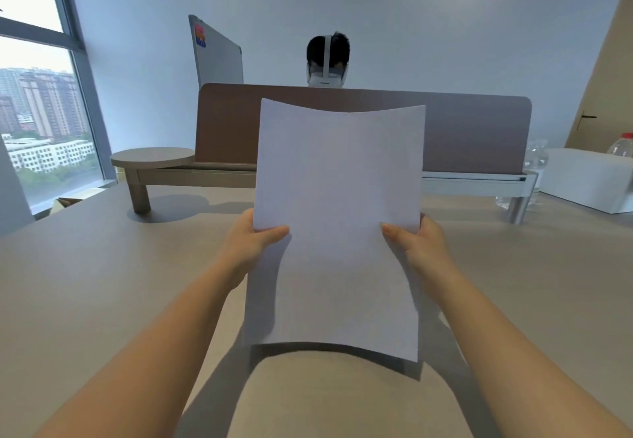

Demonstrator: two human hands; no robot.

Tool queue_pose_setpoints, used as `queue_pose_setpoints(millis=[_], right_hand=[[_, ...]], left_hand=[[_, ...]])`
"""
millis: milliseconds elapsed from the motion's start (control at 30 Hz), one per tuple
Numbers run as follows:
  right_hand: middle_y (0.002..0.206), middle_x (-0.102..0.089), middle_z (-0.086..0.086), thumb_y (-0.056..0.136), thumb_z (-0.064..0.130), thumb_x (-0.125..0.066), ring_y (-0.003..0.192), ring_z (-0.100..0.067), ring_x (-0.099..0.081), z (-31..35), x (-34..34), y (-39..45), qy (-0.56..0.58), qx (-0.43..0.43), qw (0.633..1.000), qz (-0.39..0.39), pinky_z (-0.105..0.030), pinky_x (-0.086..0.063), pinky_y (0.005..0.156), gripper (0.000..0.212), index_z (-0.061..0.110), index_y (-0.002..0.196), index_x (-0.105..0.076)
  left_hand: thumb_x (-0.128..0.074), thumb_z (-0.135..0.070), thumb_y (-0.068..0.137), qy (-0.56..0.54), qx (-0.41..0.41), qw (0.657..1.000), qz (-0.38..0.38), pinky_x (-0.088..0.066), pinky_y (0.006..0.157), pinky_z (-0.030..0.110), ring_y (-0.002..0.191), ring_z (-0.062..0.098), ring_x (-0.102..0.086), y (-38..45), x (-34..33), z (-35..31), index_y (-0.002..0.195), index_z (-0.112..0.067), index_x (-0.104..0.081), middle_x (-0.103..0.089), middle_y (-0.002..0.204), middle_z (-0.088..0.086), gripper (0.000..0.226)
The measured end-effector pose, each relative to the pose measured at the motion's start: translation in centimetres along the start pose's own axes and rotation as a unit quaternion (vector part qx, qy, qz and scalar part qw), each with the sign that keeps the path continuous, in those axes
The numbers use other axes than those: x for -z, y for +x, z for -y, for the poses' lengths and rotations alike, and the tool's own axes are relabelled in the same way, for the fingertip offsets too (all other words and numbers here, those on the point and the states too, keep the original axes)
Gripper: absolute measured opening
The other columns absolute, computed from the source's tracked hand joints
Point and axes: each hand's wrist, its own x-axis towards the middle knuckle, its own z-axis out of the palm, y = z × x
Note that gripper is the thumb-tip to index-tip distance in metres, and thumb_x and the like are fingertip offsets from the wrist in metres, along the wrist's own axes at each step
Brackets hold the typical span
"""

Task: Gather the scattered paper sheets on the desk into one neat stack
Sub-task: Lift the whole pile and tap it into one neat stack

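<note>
A white paper stack (337, 218) stands nearly upright above the beige desk (85, 283), its lower edge just over the desktop and casting a shadow there. My left hand (255, 242) grips its left edge, thumb on the front. My right hand (416, 242) grips the right edge the same way. The sheets bow slightly between the hands. No loose sheets show elsewhere on the desk.
A brown divider panel (479, 132) with a small round shelf (152, 156) runs across the far side. A person wearing a headset (327, 60) sits behind it. A white box (589, 180) and plastic bottles (534, 167) stand at the far right.
</note>
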Motion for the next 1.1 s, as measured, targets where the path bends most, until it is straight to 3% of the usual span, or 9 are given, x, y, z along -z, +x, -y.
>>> queue_pose_setpoints(millis=[67,167,300,400,533,600,700,933,1100], right_hand=[[0.099,-0.064,-0.013,0.083,-0.004,-0.060,0.081,-0.023,-0.064,-0.6,-0.3,1.9,0.030,-0.027,0.999,0.000,-0.028,-0.054,0.074,0.027,0.000,0.110,-0.057],[0.096,-0.062,-0.012,0.085,-0.011,-0.054,0.067,-0.012,-0.062,-1.7,-0.7,4.6,0.065,-0.075,0.995,0.021,-0.013,-0.054,0.060,0.027,-0.007,0.111,-0.056],[0.100,-0.057,-0.015,0.084,-0.016,-0.052,0.062,-0.010,-0.059,-2.8,-0.8,7.9,0.040,-0.147,0.988,0.019,-0.006,-0.050,0.053,0.031,-0.015,0.115,-0.052],[0.107,-0.059,-0.019,0.083,-0.014,-0.054,0.064,-0.011,-0.061,-2.8,-0.7,9.9,0.020,-0.203,0.979,0.020,-0.014,-0.054,0.061,0.036,-0.016,0.118,-0.050],[0.120,-0.059,-0.024,0.084,-0.008,-0.057,0.092,-0.025,-0.058,-3.8,0.0,11.5,-0.026,-0.284,0.958,0.037,-0.032,-0.044,0.087,0.035,-0.012,0.119,-0.052],[0.117,-0.060,-0.018,0.085,-0.004,-0.059,0.096,-0.024,-0.056,-4.7,0.3,12.2,-0.054,-0.318,0.945,0.048,-0.031,-0.042,0.087,0.034,-0.009,0.118,-0.053],[0.110,-0.057,-0.009,0.086,0.000,-0.060,0.096,-0.022,-0.055,-6.5,0.7,12.8,-0.087,-0.347,0.932,0.061,-0.028,-0.041,0.088,0.035,-0.006,0.118,-0.050],[0.119,-0.060,-0.015,0.080,0.013,-0.068,0.109,-0.033,-0.058,-10.7,0.6,13.5,-0.163,-0.375,0.910,0.067,-0.046,-0.046,0.099,0.047,-0.002,0.122,-0.052],[0.115,-0.062,-0.013,0.075,0.021,-0.072,0.102,-0.032,-0.060,-11.0,-0.5,13.9,-0.232,-0.365,0.900,0.051,-0.042,-0.050,0.091,0.047,0.002,0.115,-0.054]], left_hand=[[-0.055,-0.003,0.089,-0.001,0.014,1.000,0.008,-0.046,0.077,0.033,0.079,0.016,-0.058,1.9,-0.2,0.1,0.090,-0.017,-0.057,-0.061,0.087,0.000,0.013],[-0.056,-0.003,0.088,0.012,0.059,0.998,0.012,-0.046,0.083,0.038,0.083,0.024,-0.060,4.4,-0.9,1.1,0.082,-0.017,-0.060,-0.062,0.083,0.001,0.016],[-0.054,0.005,0.087,-0.030,0.148,0.988,0.009,-0.045,0.084,0.035,0.091,0.029,-0.060,6.9,-2.3,1.9,0.099,-0.003,-0.059,-0.063,0.086,0.007,0.016],[-0.053,0.006,0.088,-0.030,0.204,0.979,0.005,-0.044,0.080,0.032,0.096,0.024,-0.056,8.2,-3.1,0.7,0.114,0.002,-0.056,-0.062,0.100,0.008,0.026],[-0.055,0.005,0.087,0.015,0.268,0.963,-0.008,-0.042,0.078,0.025,0.095,0.020,-0.053,9.6,-4.0,0.9,0.120,0.008,-0.054,-0.061,0.111,0.013,0.033],[-0.055,0.006,0.087,0.028,0.305,0.952,-0.014,-0.045,0.068,0.024,0.093,0.019,-0.052,9.9,-4.6,1.5,0.118,0.011,-0.054,-0.062,0.101,0.010,0.032],[-0.058,0.001,0.087,0.042,0.344,0.938,-0.024,-0.039,0.076,0.028,0.093,0.019,-0.053,10.0,-5.4,3.3,0.119,0.008,-0.055,-0.058,0.101,0.008,0.033],[-0.062,-0.012,0.084,0.109,0.375,0.921,0.003,-0.044,0.067,0.027,0.082,0.024,-0.060,10.4,-5.8,6.7,0.099,-0.005,-0.064,-0.064,0.092,0.009,0.016],[-0.065,-0.021,0.083,0.200,0.376,0.905,0.001,-0.038,0.060,0.028,0.085,0.024,-0.053,12.0,-5.3,7.7,0.097,-0.009,-0.048,-0.055,0.086,0.001,0.025]])
